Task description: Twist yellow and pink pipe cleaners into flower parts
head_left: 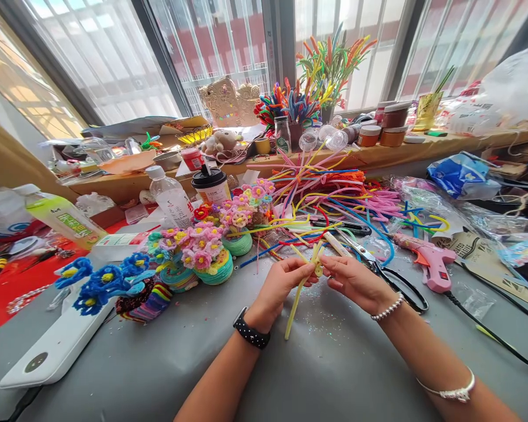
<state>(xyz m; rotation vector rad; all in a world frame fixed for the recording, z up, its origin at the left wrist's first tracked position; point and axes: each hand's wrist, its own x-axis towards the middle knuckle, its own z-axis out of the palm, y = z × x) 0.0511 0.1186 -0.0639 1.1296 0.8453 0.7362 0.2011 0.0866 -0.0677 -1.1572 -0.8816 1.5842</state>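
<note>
Between my two hands is a bundle of pale yellow pipe cleaners [294,312], bent into small loops at the top, with a long end hanging down toward the grey tabletop. My left hand [286,282] pinches the bundle between thumb and fingers. From the other side, my right hand [356,280] has its thumb and fingertips closed on the looped part. The exact shape at the fingertips is partly hidden. Scissors [381,266] with black handles lie just beyond my right hand. A pink glue gun [431,261] rests farther right, its black cord trailing off.
Small pots of pipe-cleaner flowers, pink [201,246] and blue [108,281], stand at left near a white device [57,346]. Loose coloured pipe cleaners [334,190] pile up behind my hands. A water bottle [171,196] and lidded cup [211,186] stand beside them. Glitter speckles the grey table [334,375].
</note>
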